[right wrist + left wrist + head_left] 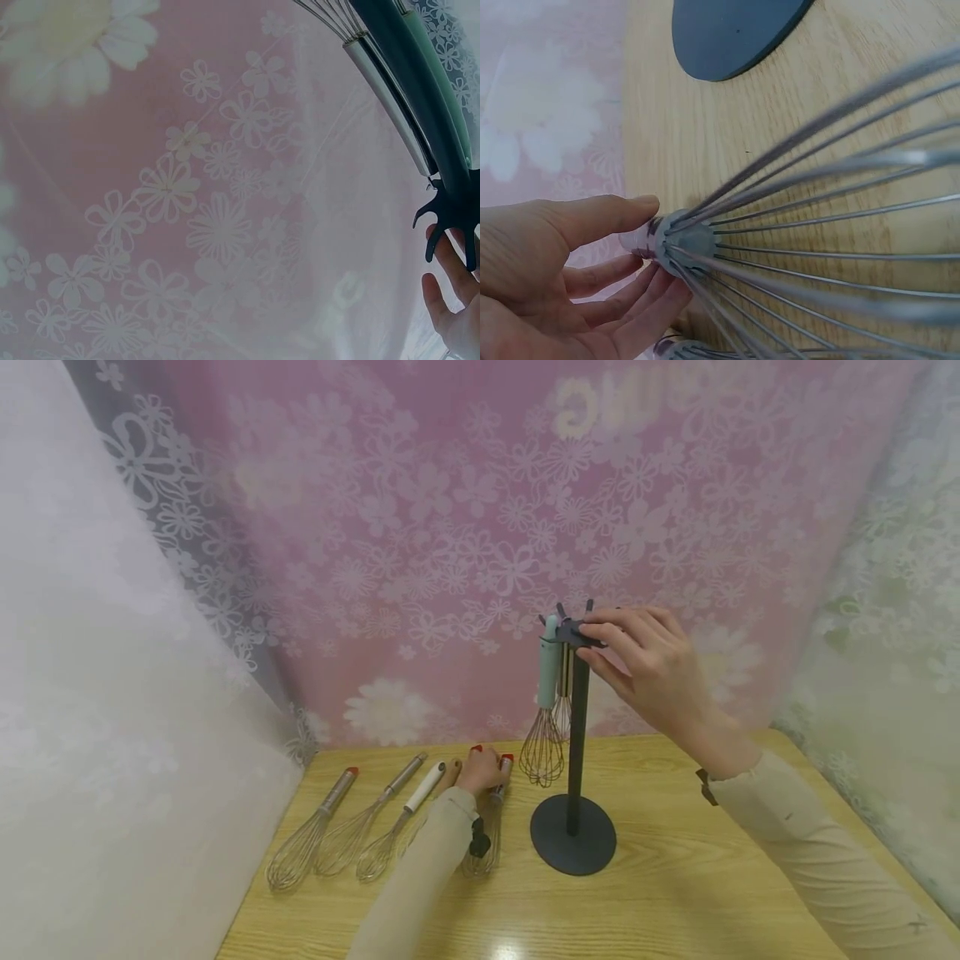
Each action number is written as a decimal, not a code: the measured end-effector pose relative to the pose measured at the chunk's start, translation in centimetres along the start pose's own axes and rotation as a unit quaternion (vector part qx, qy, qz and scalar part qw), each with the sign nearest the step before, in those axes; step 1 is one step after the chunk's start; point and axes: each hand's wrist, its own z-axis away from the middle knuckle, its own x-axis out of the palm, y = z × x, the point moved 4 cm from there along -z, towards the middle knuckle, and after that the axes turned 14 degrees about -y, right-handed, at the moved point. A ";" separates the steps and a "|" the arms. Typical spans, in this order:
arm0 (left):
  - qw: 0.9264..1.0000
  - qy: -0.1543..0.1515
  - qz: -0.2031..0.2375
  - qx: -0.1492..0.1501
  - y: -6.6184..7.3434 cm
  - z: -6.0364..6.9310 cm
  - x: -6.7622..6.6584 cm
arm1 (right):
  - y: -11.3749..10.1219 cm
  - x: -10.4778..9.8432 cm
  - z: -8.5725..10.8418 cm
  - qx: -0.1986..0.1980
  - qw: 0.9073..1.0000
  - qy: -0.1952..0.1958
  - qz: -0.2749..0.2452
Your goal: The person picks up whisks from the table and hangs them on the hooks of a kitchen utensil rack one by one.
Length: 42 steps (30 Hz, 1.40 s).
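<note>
My left hand (482, 770) pinches the handle of a red-tipped wire whisk (497, 795) lying on the table. In the left wrist view the thumb and fingers of the left hand (592, 277) hold that whisk (690, 244) just behind its wires. The right hand (651, 664) is at the hooked top of a black stand (577, 727), thumb below and fingers above one arm. Its fingers reach behind the hooks (454, 210) in the right wrist view, where the right hand (459, 307) is partly cut off. A mint-handled whisk (549, 672) and a metal-handled whisk (566, 672) hang from the stand.
Several whisks lie left of my left hand, including a red-tipped one (330, 802), a metal one (386, 793) and a white-handled one (420, 789). The stand's round base (551, 843) rests on the wooden table (675, 893). Flowered sheets (420, 560) surround the back and sides.
</note>
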 end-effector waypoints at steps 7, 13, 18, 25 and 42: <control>1.000 -0.004 0.014 0.003 -0.5 -0.2 0.4 | -0.1 0.0 0.1 0.006 1.000 0.006 -0.009; 1.000 -0.014 0.025 -0.010 -0.5 -0.1 0.3 | -0.1 0.0 0.1 0.008 1.000 0.003 -0.008; 0.998 -0.018 0.051 -0.017 -0.9 -0.2 0.3 | -0.2 0.0 0.0 0.009 1.000 0.003 -0.010; 0.995 -0.014 0.094 -0.025 -1.0 0.2 0.0 | -0.3 0.1 0.1 0.018 1.000 0.017 -0.013; 0.979 0.018 0.204 0.002 -0.8 1.1 -0.8 | -0.3 0.1 0.0 0.022 1.000 0.002 0.002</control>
